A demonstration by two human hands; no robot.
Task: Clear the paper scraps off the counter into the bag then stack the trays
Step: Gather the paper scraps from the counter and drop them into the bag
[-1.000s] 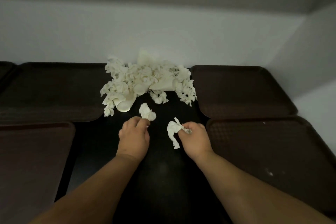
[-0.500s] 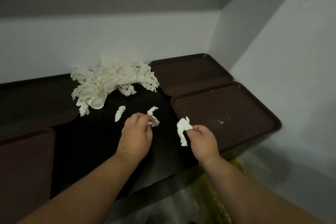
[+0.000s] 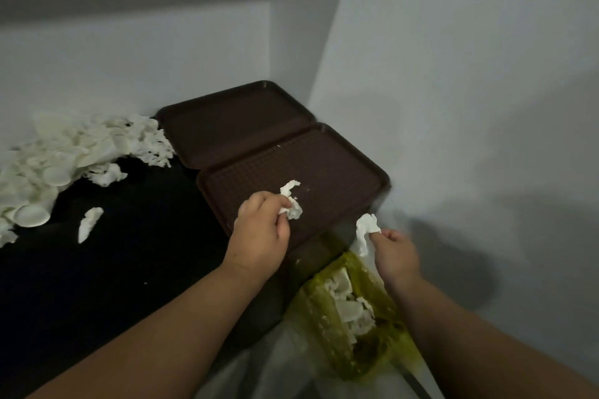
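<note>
Dark worktop (image 3: 146, 256) ends above an open bag (image 3: 312, 311). Right hand (image 3: 397, 257) pinches a scrap (image 3: 366, 230) by its mouth; left hand (image 3: 259, 233) pinches a second scrap (image 3: 291, 202) above a tray (image 3: 340, 165). Best release each only once over the opening. Pile (image 3: 64, 155) waits beyond.

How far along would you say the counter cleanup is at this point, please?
Done: some scraps already lie in the yellow-green bag. In hand: the left hand pinches a crumpled scrap over the near tray; the right hand holds a second scrap above the bag. Left: the big pile and a loose scrap on the counter; the near tray and far tray are not stacked.
</note>
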